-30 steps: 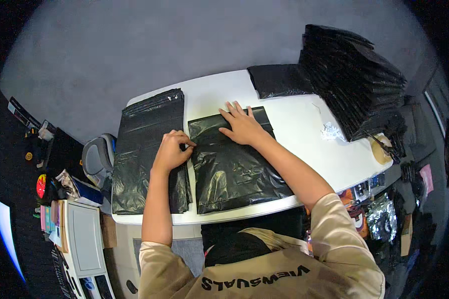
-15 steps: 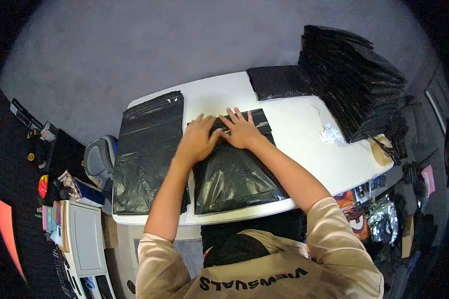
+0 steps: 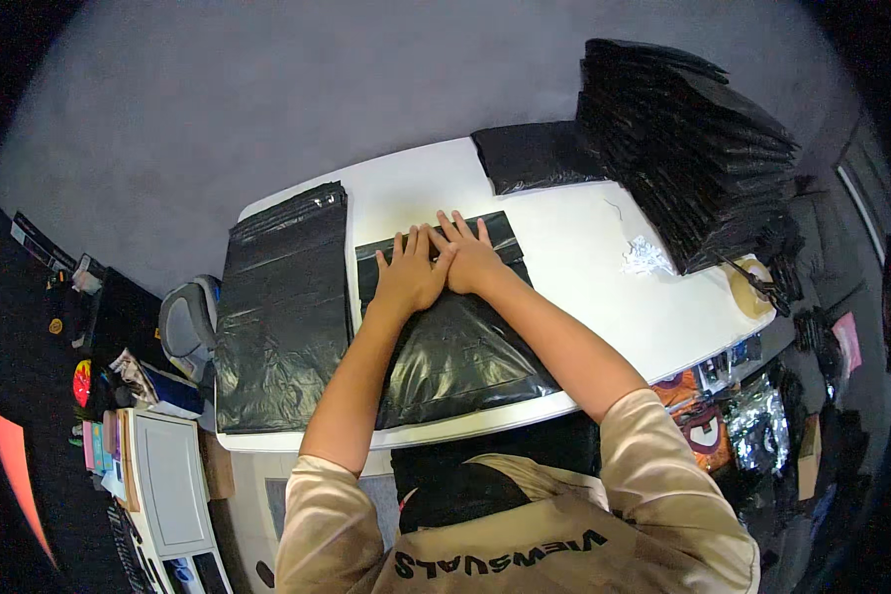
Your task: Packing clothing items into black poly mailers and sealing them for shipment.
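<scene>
A black plastic mailer bag [image 3: 465, 356] lies flat on the white table in front of me, its folded flap across the far end. My left hand [image 3: 411, 274] presses on the flap, fingers spread and pointing away from me. Beside it, my right hand [image 3: 468, 254] also rests flat on the flap with its fingers apart. The two hands touch near the thumbs. Neither one grips anything. To the left, a stack of similar black bags [image 3: 282, 327] lies close to the bag under my hands.
On the white table [image 3: 574, 257], a tall black pile of packages [image 3: 683, 158] stands at the far right beside a flat black bag [image 3: 535, 156]. Small white scraps [image 3: 646, 255], a tape roll [image 3: 750, 287] and dark scissors-like handles lie nearby. A grey chair [image 3: 188, 322] stands left.
My left hand has slid right along the flap and now meets the right hand, with its fingers straighter. The whole view has shifted slightly.
</scene>
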Available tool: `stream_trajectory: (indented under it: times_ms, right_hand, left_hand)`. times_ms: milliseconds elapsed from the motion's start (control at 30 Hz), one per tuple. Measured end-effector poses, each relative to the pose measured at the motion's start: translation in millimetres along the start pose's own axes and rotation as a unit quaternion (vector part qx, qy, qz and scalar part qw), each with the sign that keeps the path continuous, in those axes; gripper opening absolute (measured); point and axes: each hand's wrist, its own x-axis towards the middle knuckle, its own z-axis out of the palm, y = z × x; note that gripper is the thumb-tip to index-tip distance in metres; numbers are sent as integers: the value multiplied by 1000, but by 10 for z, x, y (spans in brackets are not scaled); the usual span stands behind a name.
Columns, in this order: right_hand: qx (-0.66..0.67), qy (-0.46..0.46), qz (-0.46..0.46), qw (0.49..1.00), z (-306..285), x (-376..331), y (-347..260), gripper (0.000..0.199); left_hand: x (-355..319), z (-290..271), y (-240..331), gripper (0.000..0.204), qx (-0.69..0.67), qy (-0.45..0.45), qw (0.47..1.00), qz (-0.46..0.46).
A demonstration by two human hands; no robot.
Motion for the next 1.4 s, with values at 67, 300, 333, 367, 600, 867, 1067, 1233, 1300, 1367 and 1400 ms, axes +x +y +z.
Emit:
stream_trajectory:
  times_ms: [67, 300, 333, 367, 600, 867, 1067, 1233, 1300, 1367, 1400]
  right_hand:
    - [43, 6, 18, 999, -88, -67, -4, 73]
    - [-6, -32, 109, 994, -313, -385, 498, 86]
    - [-7, -31, 110, 993, -313, -429, 550, 86]
    - [-6, -26, 110, 994, -309, -466, 587, 87]
    - [-23, -22, 118, 992, -294, -478, 598, 88]
    - [-56, -27, 107, 992, -211, -495, 672, 98]
    - [-43, -39, 121, 991, -324, -520, 591, 110]
    - [-39, -42, 130, 990, -413, -529, 551, 116]
    - [-37, -42, 129, 990, -422, -527, 581, 115]
    - [-38, -39, 129, 990, -421, -559, 647, 114]
    - [-24, -28, 123, 992, -416, -563, 633, 110]
  left_hand:
    - [-27, -29, -85, 91, 10, -20, 999, -25]
    - [-102, -91, -371, 92, 27, -9, 997, -75]
    - [-103, -94, -405, 92, 27, -8, 997, -74]
    - [-104, -95, -432, 92, 29, -8, 996, -84]
    - [43, -130, -42, 97, 84, -8, 989, -120]
    - [155, 52, 559, 94, 19, -72, 995, 69]
    - [51, -49, 231, 93, 9, -91, 996, 12]
    - [-52, -150, -257, 90, 36, -34, 997, -53]
    - [-60, -180, -356, 89, 45, -32, 997, -59]
    - [-63, -175, -363, 88, 43, -16, 997, -63]
    - [-80, -172, -415, 88, 44, -15, 997, -64]
